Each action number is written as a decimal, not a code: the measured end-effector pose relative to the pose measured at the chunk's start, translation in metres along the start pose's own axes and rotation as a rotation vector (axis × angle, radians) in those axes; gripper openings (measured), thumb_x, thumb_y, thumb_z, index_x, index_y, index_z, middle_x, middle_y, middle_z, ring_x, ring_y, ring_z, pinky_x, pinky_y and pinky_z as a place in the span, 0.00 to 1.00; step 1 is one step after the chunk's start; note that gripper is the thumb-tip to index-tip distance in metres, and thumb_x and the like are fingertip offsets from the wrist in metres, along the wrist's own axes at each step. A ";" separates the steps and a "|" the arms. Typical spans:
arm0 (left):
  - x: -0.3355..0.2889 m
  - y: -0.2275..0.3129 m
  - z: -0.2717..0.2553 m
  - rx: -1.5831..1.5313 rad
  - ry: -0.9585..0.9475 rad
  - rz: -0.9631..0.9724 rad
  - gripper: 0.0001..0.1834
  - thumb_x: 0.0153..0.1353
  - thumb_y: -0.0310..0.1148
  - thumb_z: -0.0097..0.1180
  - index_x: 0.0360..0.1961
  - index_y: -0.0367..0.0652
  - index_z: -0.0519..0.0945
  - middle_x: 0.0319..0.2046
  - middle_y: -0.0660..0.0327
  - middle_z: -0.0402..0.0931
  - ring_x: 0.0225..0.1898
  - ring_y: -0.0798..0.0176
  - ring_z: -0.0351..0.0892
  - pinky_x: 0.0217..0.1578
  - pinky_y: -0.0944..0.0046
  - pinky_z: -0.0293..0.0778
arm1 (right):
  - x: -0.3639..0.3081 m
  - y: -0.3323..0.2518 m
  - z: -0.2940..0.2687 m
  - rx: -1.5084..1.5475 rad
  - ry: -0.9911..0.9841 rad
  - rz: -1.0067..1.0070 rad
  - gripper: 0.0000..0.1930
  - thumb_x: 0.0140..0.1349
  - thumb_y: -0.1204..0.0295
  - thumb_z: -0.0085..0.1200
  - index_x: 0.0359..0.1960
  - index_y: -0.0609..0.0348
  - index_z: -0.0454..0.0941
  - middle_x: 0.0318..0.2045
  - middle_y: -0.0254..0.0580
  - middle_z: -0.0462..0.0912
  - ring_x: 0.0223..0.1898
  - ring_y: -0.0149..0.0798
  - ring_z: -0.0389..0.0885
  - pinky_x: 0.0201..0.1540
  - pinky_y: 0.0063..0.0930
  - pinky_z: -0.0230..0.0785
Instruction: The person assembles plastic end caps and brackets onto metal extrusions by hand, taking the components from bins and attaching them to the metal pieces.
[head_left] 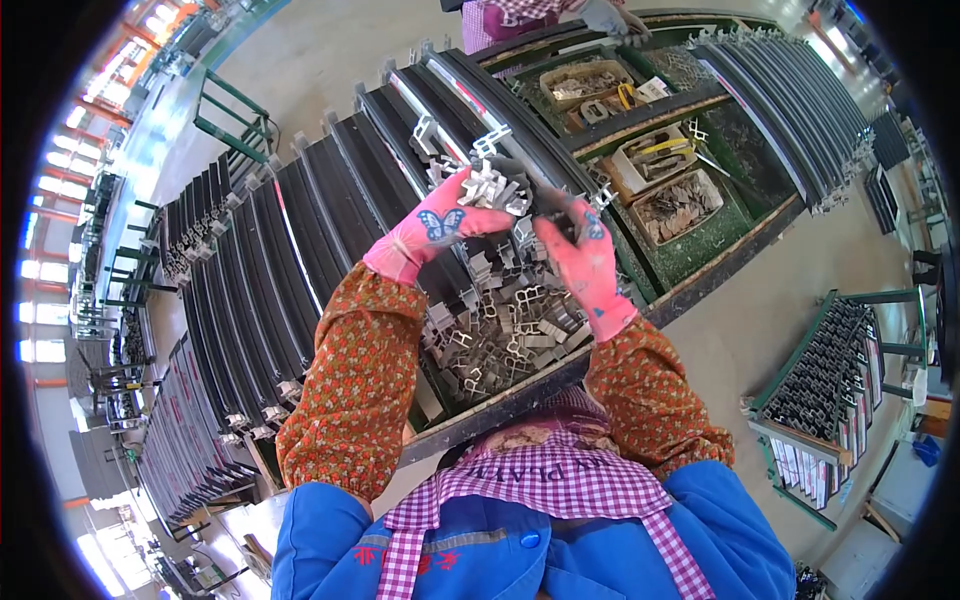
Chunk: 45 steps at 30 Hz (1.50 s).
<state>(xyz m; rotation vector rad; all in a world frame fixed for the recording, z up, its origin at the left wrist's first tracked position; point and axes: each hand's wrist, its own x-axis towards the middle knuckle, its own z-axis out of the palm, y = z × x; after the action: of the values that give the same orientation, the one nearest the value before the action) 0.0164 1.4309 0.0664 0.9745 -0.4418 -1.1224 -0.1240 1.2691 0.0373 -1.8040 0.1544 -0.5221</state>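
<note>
My left hand [430, 230], in a pink glove with a blue butterfly, cups one side of a cluster of small silver metal profile pieces [497, 188]. My right hand [585, 262], gloved alike, curls round the other side, its darkened fingers against the cluster. Both hands are raised above a heap of loose cut profile pieces [515, 325] in a bin in front of me. Long black profile bars [390, 145] run beside and beyond the hands, some with silver pieces at their ends. The palms and part of the cluster's underside are hidden.
Right of the hands, a green-lined bench [740, 268] holds a tray of small flat pieces [680, 208] and a yellow-handled tool [665, 147]. More black bars [790, 100] lie at the far right. Across the bench is another person's gloved hand [605, 18]. A loaded rack [825, 385] stands at right.
</note>
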 end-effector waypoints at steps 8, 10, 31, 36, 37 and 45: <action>-0.040 0.001 0.048 0.137 0.202 0.090 0.36 0.48 0.23 0.56 0.60 0.43 0.61 0.47 0.56 0.74 0.37 0.65 0.78 0.34 0.67 0.77 | 0.006 -0.036 0.021 0.470 -0.105 0.403 0.18 0.60 0.65 0.54 0.46 0.66 0.73 0.35 0.36 0.78 0.35 0.27 0.75 0.41 0.20 0.67; -0.054 -0.009 0.039 0.076 0.189 0.102 0.35 0.49 0.24 0.57 0.60 0.43 0.62 0.45 0.58 0.75 0.38 0.65 0.78 0.35 0.67 0.76 | 0.001 -0.044 0.030 0.477 -0.201 0.491 0.15 0.60 0.66 0.55 0.43 0.63 0.74 0.33 0.33 0.79 0.33 0.25 0.74 0.39 0.18 0.66; -0.034 -0.048 -0.085 1.128 0.395 0.082 0.32 0.44 0.29 0.58 0.53 0.34 0.66 0.48 0.48 0.71 0.52 0.51 0.69 0.52 0.61 0.65 | -0.065 0.054 0.034 0.114 0.184 0.368 0.07 0.55 0.71 0.57 0.28 0.63 0.76 0.21 0.32 0.76 0.22 0.27 0.71 0.28 0.21 0.65; -0.023 -0.068 -0.088 1.516 0.463 0.206 0.35 0.46 0.33 0.59 0.55 0.32 0.63 0.59 0.49 0.61 0.59 0.52 0.62 0.56 0.65 0.61 | -0.073 0.056 0.032 -0.299 0.135 0.158 0.10 0.51 0.68 0.59 0.26 0.61 0.73 0.23 0.46 0.76 0.24 0.45 0.75 0.29 0.33 0.67; -0.022 -0.069 -0.088 1.459 0.463 0.170 0.36 0.46 0.33 0.60 0.57 0.32 0.62 0.59 0.49 0.61 0.58 0.53 0.63 0.55 0.66 0.63 | -0.074 0.053 0.032 -0.405 0.128 0.062 0.10 0.51 0.68 0.58 0.26 0.60 0.72 0.24 0.47 0.75 0.25 0.49 0.75 0.29 0.35 0.67; -0.011 -0.075 -0.107 1.469 0.400 0.107 0.36 0.47 0.34 0.60 0.57 0.34 0.61 0.60 0.53 0.61 0.58 0.55 0.64 0.54 0.66 0.64 | -0.040 0.051 0.056 -0.519 0.075 0.015 0.12 0.54 0.63 0.55 0.27 0.59 0.69 0.27 0.48 0.75 0.29 0.56 0.75 0.29 0.42 0.67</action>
<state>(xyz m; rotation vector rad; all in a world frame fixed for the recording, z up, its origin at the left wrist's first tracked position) 0.0488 1.4790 -0.0516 2.3415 -0.9987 -0.3182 -0.1276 1.3175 -0.0326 -2.2852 0.3831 -0.5742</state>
